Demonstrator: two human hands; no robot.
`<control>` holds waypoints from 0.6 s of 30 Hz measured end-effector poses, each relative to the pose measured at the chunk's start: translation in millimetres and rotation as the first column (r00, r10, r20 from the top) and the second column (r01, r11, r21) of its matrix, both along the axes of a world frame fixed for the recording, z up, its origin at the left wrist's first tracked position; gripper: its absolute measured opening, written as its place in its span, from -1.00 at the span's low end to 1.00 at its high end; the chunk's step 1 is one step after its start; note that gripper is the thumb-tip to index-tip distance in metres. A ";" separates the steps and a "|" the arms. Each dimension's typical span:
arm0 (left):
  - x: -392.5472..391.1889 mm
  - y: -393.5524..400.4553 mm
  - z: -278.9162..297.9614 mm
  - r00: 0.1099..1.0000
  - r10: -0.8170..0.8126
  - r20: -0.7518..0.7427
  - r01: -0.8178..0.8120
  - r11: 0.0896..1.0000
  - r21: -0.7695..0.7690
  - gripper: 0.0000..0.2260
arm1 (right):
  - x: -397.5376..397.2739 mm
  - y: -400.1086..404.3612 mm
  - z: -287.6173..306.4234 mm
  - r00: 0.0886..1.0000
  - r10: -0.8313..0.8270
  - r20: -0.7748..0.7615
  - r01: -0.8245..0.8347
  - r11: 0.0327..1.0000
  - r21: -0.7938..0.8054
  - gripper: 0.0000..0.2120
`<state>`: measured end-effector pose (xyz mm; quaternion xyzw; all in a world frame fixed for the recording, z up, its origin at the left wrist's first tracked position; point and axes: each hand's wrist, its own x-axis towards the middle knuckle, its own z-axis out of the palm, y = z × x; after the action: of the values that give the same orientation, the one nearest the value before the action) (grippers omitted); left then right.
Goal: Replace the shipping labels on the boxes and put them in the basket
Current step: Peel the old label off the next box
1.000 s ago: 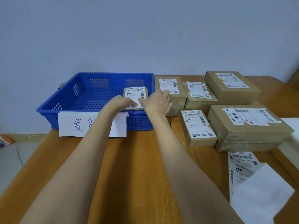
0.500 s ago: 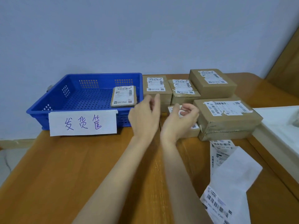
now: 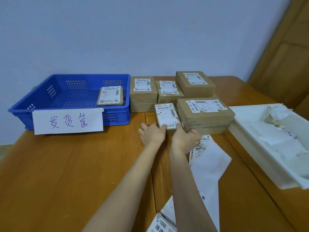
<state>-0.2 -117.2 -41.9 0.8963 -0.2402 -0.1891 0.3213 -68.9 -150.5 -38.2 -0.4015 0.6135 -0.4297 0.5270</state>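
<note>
A blue plastic basket (image 3: 28,113) with a handwritten paper sign stands at the left of the wooden table. One small labelled box (image 3: 110,96) lies inside it at the right. In the middle, a small brown box with a white shipping label (image 3: 166,115) sits on the table. My left hand (image 3: 151,133) grips its near left corner, thumb on top. My right hand (image 3: 184,138) grips its near right corner. Several more labelled boxes (image 3: 203,111) stand behind and to the right.
A strip of white label sheets (image 3: 209,163) lies on the table under my right forearm and runs to the bottom edge. A white tray (image 3: 247,131) with peeled paper scraps sits at the right. A wooden panel leans at the far right.
Both hands left the box in the basket, pulled back to the right and took hold of the small box on the table. The camera has shifted right.
</note>
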 end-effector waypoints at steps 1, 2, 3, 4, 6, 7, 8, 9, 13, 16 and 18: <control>-0.9 2.1 -0.4 1.000 0.012 -0.011 -0.012 0.999 -0.030 -0.54 | 3.5 1.0 -1.8 1.000 -0.023 0.010 0.023 1.000 -0.015 -0.38; -1.7 3.5 -2.2 1.000 0.019 -0.023 -0.020 0.998 -0.061 -0.54 | 4.7 2.2 -4.1 1.000 0.010 0.010 -0.010 1.000 -0.005 -0.35; -3.5 5.0 -4.4 0.999 0.023 -0.034 -0.026 0.995 -0.094 -0.53 | 5.6 5.6 -2.8 0.999 0.037 0.000 -0.037 0.999 -0.001 -0.33; -5.8 6.8 -5.8 0.998 0.029 -0.047 -0.035 0.990 -0.136 -0.53 | 6.3 5.6 -4.5 0.998 0.060 -0.009 -0.060 0.998 -0.006 -0.31; -11.3 10.7 -5.7 0.994 0.045 -0.099 -0.069 0.963 -0.259 -0.54 | 2.7 7.5 -4.0 0.995 0.086 -0.044 -0.087 0.996 -0.018 -0.30; -14.4 13.2 -3.7 0.989 0.053 -0.139 -0.095 0.943 -0.320 -0.55 | 0.1 8.1 -4.1 0.994 0.094 -0.050 -0.095 0.995 -0.023 -0.31; -16.6 15.8 -1.7 0.982 0.062 -0.179 -0.125 0.922 -0.367 -0.56 | -1.3 7.8 -5.6 0.994 0.100 -0.041 -0.101 0.995 -0.022 -0.33; -18.0 18.9 0.7 0.975 0.069 -0.210 -0.151 0.903 -0.401 -0.56 | -2.9 10.1 -4.0 0.993 0.107 -0.042 -0.108 0.994 -0.023 -0.36; -20.7 34.9 6.3 0.917 0.074 -0.393 -0.278 0.824 -0.493 -0.61 | -8.2 19.1 -7.2 0.986 0.169 -0.001 -0.169 0.986 -0.007 -0.47; -18.1 52.1 9.4 0.862 0.099 -0.497 -0.378 0.779 -0.501 -0.62 | -11.9 28.8 -8.1 0.953 0.303 -0.002 -0.303 0.953 0.005 -0.51; -16.6 63.6 10.4 0.847 0.110 -0.520 -0.404 0.769 -0.495 -0.64 | -15.2 35.3 -5.7 0.935 0.353 -0.023 -0.353 0.936 0.007 -0.54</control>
<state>-16.8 -53.6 -31.4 0.7054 -0.0740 -0.2654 0.6531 -84.1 -115.3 -44.0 -0.5092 0.5385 -0.3226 0.5887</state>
